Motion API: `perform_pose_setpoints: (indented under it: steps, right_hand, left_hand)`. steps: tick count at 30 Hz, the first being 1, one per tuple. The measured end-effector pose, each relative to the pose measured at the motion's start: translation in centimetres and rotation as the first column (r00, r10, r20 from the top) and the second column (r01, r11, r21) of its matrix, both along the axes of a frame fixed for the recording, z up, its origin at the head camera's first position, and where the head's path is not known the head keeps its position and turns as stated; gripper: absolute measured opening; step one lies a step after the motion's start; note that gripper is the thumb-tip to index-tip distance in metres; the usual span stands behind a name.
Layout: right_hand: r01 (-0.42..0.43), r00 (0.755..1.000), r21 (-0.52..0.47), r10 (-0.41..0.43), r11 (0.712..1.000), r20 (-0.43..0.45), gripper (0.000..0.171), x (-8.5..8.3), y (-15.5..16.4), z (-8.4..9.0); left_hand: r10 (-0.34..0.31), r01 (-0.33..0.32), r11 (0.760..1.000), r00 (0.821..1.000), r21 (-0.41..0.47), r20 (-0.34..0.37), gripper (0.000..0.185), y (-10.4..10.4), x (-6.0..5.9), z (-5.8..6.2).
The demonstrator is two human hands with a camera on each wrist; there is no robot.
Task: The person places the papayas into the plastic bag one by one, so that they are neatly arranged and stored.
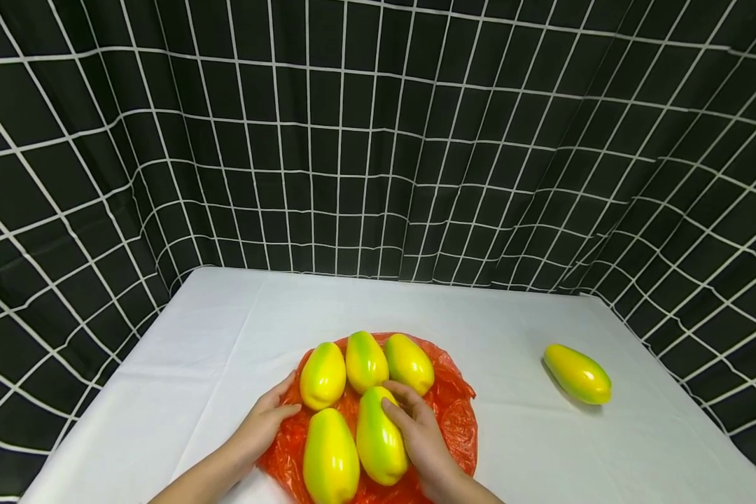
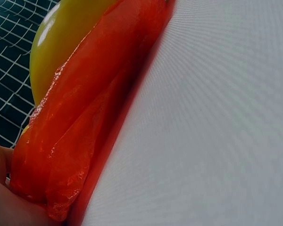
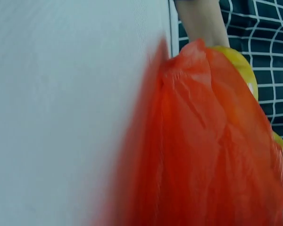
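A red plastic bag (image 1: 456, 420) is spread at the table's front, with several glossy yellow-green papayas (image 1: 323, 376) lying on it. My right hand (image 1: 422, 434) holds the near right papaya (image 1: 378, 441), thumb on its upper side and fingers round its far end. At the bag's left edge, my left hand (image 1: 261, 427) grips the plastic, its thumb reaching over the rim beside the papayas. In the left wrist view, the raised red side of the bag (image 2: 80, 113) stands over the hand (image 2: 9, 202). The right wrist view shows the bag's other side (image 3: 203, 141), hiding the right fingers.
One more papaya (image 1: 577, 374) lies apart on the right of the white-covered table (image 1: 510, 448). Black curtains with a white grid (image 1: 378, 140) hang behind the table and along both sides.
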State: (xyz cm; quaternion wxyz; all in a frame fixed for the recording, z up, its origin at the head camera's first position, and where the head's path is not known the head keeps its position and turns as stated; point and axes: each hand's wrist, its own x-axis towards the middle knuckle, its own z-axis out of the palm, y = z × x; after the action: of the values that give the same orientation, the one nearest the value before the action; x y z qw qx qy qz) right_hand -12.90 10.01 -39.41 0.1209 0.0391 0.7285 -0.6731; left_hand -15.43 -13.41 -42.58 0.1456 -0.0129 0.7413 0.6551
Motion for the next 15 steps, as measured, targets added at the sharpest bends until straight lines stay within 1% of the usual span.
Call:
perform_pose_setpoints:
  steps: [6, 15]
  right_hand:
    - [0.008, 1.000, 0.009, -0.008, 1.000, -0.009, 0.052, 0.1, -0.5, -0.3]
    - [0.007, 1.000, 0.049, -0.007, 0.999, 0.001, 0.052, 0.2, -1.2, -0.9]
  left_hand:
    - [-0.001, 0.001, 1.000, 1.000, -0.013, -0.006, 0.063, 0.0, -0.1, 0.1]
    - [-0.010, 0.010, 1.000, 1.000, -0.009, -0.004, 0.063, -0.1, -0.2, -0.1]
